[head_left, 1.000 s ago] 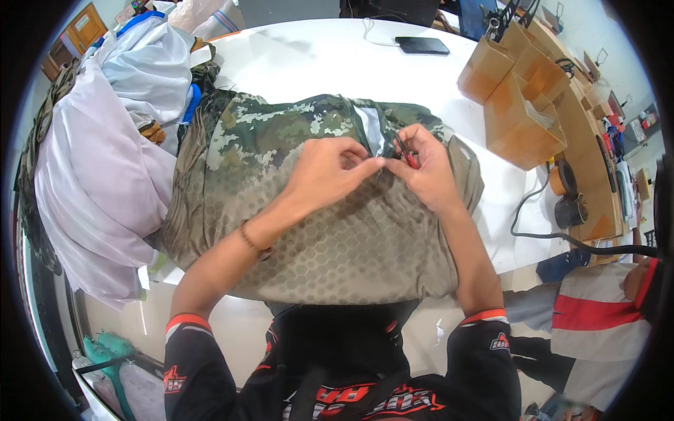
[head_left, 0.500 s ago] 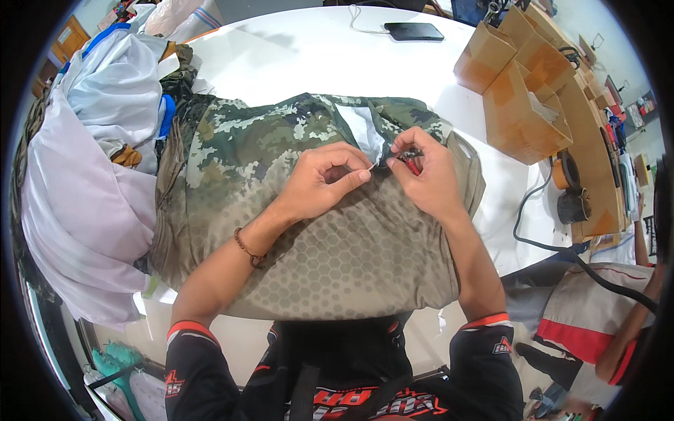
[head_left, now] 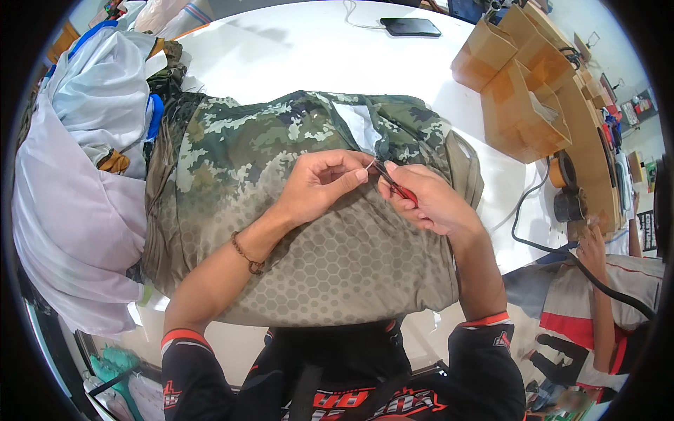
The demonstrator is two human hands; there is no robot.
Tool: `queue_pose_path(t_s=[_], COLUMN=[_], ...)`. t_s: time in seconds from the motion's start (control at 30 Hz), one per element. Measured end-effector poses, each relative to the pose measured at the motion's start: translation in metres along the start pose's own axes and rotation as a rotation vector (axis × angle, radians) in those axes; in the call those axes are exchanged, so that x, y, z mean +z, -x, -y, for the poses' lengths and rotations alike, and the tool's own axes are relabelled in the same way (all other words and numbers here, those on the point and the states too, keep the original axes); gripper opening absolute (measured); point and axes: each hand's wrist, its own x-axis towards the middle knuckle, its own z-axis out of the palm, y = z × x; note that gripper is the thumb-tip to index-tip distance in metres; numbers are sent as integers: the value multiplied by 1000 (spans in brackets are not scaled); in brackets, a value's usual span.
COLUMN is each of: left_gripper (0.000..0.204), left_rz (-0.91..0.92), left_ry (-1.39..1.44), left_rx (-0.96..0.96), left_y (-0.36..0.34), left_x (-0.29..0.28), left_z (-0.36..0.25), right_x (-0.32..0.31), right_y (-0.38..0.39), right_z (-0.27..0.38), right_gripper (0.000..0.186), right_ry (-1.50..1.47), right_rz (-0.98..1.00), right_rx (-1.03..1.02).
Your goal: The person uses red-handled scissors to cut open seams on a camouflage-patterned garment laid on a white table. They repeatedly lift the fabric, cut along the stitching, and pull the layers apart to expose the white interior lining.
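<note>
A camouflage garment (head_left: 337, 259), green above and tan with a honeycomb print below, lies spread in front of me. My left hand (head_left: 317, 186) pinches a thin pale thread (head_left: 370, 164) between thumb and forefinger, near the garment's white-lined opening (head_left: 357, 126). Wrapped in my right hand (head_left: 437, 200) is a pair of thread snips (head_left: 405, 194) with red handles. Its dark blades point up and left to the thread, close by my left fingertips. Whether the blades touch the thread is too small to tell.
White and dark cloth (head_left: 84, 203) is heaped on the left. A phone (head_left: 411, 27) with a cable lies at the far side of the white table (head_left: 274, 52). Cardboard boxes (head_left: 516, 116), tape rolls (head_left: 562, 170) and a black cable (head_left: 523, 224) line the right, where another person (head_left: 600, 309) stands.
My right hand has turned and brought the snips out with the blades toward the thread. My left hand keeps its pinch almost in place. The other person's hand now reaches the box edge.
</note>
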Motion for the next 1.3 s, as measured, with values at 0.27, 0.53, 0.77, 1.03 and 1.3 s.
queue_pose_path(t_s=[0.27,0.53,0.77,1.03,1.3], left_gripper=[12,12,12,44,32], left_rz=[36,93,600,174,-83], left_ry=[-52,-455,-935,-1236,-1066], left_rx=[25,48,-128,-212,454], left_y=[1,7,130,197,18], left_x=[0,4,-22,6,25], left_z=[3,-25,-167,-208,-63], right_x=[-1,-8,-3,-2,-7], right_y=[-11,-6,-15,-18,-24], right_z=[-11,-3,-7,-6,-10], right_gripper=[45,48,31,25,18], right_ry=[59,-91,335,432,150], right_rz=[-77,-113,-587,-520,-467], right_rx=[-103,-271,-669,-576,-603])
